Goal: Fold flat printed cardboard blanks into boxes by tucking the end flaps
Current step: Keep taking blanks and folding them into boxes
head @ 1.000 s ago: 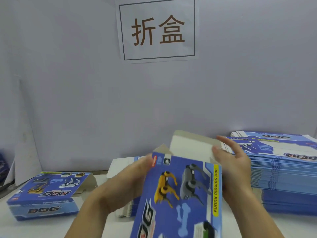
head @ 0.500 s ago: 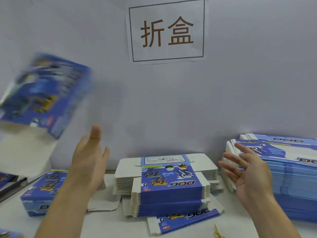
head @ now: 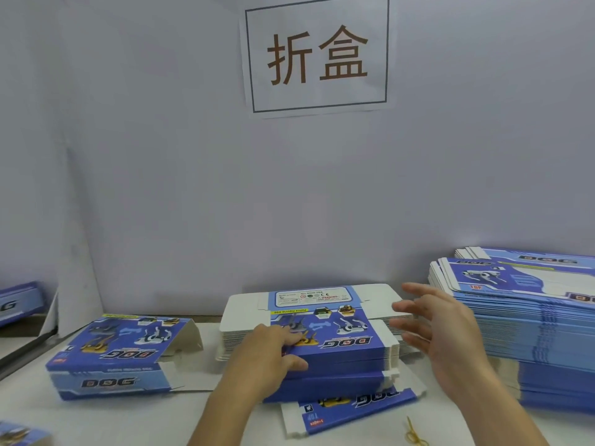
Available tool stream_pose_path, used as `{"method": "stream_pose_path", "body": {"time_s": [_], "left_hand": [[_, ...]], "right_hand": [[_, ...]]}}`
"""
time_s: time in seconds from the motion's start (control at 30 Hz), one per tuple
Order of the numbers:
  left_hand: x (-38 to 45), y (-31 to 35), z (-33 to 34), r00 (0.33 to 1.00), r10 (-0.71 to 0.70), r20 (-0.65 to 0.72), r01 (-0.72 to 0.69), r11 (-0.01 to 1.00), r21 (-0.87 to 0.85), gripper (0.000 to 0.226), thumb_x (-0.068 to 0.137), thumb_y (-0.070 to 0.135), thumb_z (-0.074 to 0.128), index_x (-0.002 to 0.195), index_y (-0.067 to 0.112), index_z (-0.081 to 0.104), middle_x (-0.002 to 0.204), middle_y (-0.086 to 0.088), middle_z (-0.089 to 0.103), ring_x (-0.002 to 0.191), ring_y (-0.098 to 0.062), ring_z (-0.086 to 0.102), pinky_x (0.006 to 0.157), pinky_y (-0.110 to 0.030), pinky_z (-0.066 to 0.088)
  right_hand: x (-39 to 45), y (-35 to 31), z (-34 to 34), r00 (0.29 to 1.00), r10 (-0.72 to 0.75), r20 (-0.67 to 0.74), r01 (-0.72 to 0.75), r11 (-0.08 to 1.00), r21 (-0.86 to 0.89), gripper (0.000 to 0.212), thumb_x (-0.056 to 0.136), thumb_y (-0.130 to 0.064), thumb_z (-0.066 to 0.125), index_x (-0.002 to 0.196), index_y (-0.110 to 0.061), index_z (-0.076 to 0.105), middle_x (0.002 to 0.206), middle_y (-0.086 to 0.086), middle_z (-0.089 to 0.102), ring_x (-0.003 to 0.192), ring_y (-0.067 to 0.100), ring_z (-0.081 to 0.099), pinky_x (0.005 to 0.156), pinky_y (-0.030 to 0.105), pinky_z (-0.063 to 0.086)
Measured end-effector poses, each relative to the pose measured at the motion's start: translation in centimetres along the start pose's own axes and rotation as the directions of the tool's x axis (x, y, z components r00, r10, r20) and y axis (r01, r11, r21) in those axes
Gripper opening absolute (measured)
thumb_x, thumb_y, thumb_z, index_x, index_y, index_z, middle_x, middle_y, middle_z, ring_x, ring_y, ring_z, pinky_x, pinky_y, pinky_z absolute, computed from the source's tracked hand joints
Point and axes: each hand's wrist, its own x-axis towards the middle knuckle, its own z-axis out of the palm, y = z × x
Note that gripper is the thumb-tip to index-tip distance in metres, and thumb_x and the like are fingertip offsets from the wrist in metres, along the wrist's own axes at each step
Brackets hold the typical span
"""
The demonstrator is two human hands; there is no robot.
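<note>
- Hands are hovering over the middle stack of flat blanks [head: 325, 333] on the table [head: 106, 416], and nothing is being folded yet.
- The left hand [head: 270, 352] is resting on the top blank, fingertips spread over the printed dogs and thumb lying along the near edge; it is touching the card, not gripping it.
- The right hand [head: 441, 329] is hanging in the air just right of that stack, fingers released and fanned, holding nothing.
- A folded box [head: 119, 355] is sitting to the left with one end flap standing untucked; a taller stack of blanks [head: 531, 323] is waiting on the right.
- Risk, as I judge it: the glossy blanks are lying tight together, so a flat-fingered slide could be dragging two or three off at once.
- Another risk: a loose blank [head: 351, 410] is poking out from under the near side, and pulling the top sheet toward the body might be tipping the stack over it.
- A yellow rubber band [head: 413, 434] is lying near the right wrist, where a lifted blank could be snagging it.
- Readable print: "DOG" in big letters on the blanks and the box, upside down from here; "TOP" on the right stack and loose blank; a white label showing "WARNING" and a CE mark.
- The wall sign [head: 317, 54] is reading "折盒".
</note>
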Motion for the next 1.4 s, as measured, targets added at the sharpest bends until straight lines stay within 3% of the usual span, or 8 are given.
{"method": "stream_pose_path", "body": {"time_s": [0.47, 0.6, 0.77, 0.87, 1.0, 1.2, 1.33, 1.4], "left_hand": [[0.9, -0.5, -0.3, 1.000, 0.007, 0.028, -0.004, 0.995, -0.099, 0.039, 0.099, 0.038, 0.057, 0.138, 0.035, 0.057, 0.145, 0.004, 0.050, 0.129, -0.016, 0.045, 0.094, -0.027, 0.041], [0.4, 0.1, -0.8, 0.986, 0.036, -0.161, -0.057, 0.990, -0.129, 0.027, 0.103, 0.035, 0.049, 0.117, 0.033, 0.071, 0.125, 0.004, 0.065, 0.107, -0.014, 0.056, 0.088, -0.032, 0.048], [-1.2, 2.9, -3.2, 0.691, 0.145, -0.708, -0.211, 0.977, -0.006, 0.022, 0.101, 0.023, 0.053, 0.101, 0.023, 0.075, 0.074, 0.000, 0.070, 0.067, -0.025, 0.060, 0.055, -0.034, 0.045], [-2.5, 5.3, -4.9, 0.535, 0.142, -0.833, -0.346, 0.936, -0.063, 0.021, 0.097, 0.030, 0.060, 0.096, 0.019, 0.077, 0.074, 0.002, 0.074, 0.062, -0.020, 0.065, 0.052, -0.033, 0.051], [-3.5, 8.5, -5.3, 0.800, 0.162, -0.578, -0.472, 0.765, -0.439, 0.023, 0.091, 0.047, 0.062, 0.081, 0.032, 0.076, 0.076, 0.015, 0.074, 0.074, -0.002, 0.069, 0.063, -0.013, 0.053], [-3.1, 7.7, -4.9, 0.942, 0.250, -0.222, -0.310, 0.405, -0.860, 0.038, 0.103, 0.001, 0.039, 0.108, 0.018, 0.073, 0.102, -0.005, 0.077, 0.102, -0.019, 0.072, 0.080, -0.028, 0.060], [-2.9, 7.2, -4.4, 0.852, 0.249, -0.460, -0.506, 0.614, -0.605, 0.053, 0.090, -0.011, 0.049, 0.110, 0.034, 0.068, 0.111, 0.017, 0.072, 0.112, -0.003, 0.064, 0.083, -0.018, 0.054], [-2.9, 6.6, -4.3, 0.837, 0.357, -0.415, -0.532, 0.709, -0.463, 0.063, 0.086, 0.000, 0.058, 0.123, 0.051, 0.055, 0.127, 0.027, 0.058, 0.122, 0.001, 0.053, 0.090, -0.015, 0.050]], "right_hand": [[0.0, 0.9, 0.7, 0.996, 0.009, 0.085, 0.002, 0.991, -0.133, 0.033, 0.098, -0.003, 0.042, 0.098, -0.017, 0.072, 0.075, 0.009, 0.074, 0.059, 0.023, 0.071, 0.046, 0.027, 0.050], [-0.2, 1.0, 0.8, 0.996, -0.006, 0.089, 0.019, 0.990, -0.142, 0.032, 0.097, -0.002, 0.042, 0.097, -0.015, 0.071, 0.071, 0.008, 0.073, 0.056, 0.022, 0.069, 0.045, 0.026, 0.048], [-0.7, 0.9, 1.7, 0.984, -0.058, 0.171, 0.107, 0.949, -0.295, 0.027, 0.096, -0.002, 0.049, 0.100, -0.014, 0.072, 0.071, 0.001, 0.074, 0.060, 0.018, 0.071, 0.051, 0.023, 0.052], [-1.4, 0.7, 2.6, 0.902, -0.103, 0.419, 0.282, 0.876, -0.392, 0.052, 0.089, -0.020, 0.070, 0.133, -0.041, 0.052, 0.114, -0.016, 0.069, 0.090, 0.004, 0.069, 0.065, 0.013, 0.053], [-2.6, 0.4, 4.2, 0.726, -0.052, 0.686, 0.299, 0.922, -0.247, 0.122, 0.065, -0.040, 0.087, 0.144, -0.065, -0.003, 0.147, -0.032, 0.035, 0.129, 0.006, 0.052, 0.103, 0.040, 0.050], [-2.0, -1.8, 2.5, 0.800, -0.213, 0.561, 0.210, 0.975, 0.071, 0.072, 0.079, -0.014, 0.069, 0.142, -0.033, 0.042, 0.124, 0.007, 0.067, 0.107, 0.032, 0.069, 0.092, 0.049, 0.056], [-1.9, -3.2, 1.8, 0.797, -0.245, 0.552, 0.231, 0.968, 0.097, 0.044, 0.076, -0.008, 0.057, 0.115, -0.026, 0.062, 0.111, 0.009, 0.072, 0.102, 0.033, 0.070, 0.080, 0.043, 0.060], [-1.9, -4.1, 1.4, 0.793, -0.261, 0.551, 0.220, 0.965, 0.139, 0.037, 0.072, -0.007, 0.054, 0.104, -0.020, 0.066, 0.107, 0.015, 0.072, 0.097, 0.031, 0.072, 0.074, 0.039, 0.060]]}}
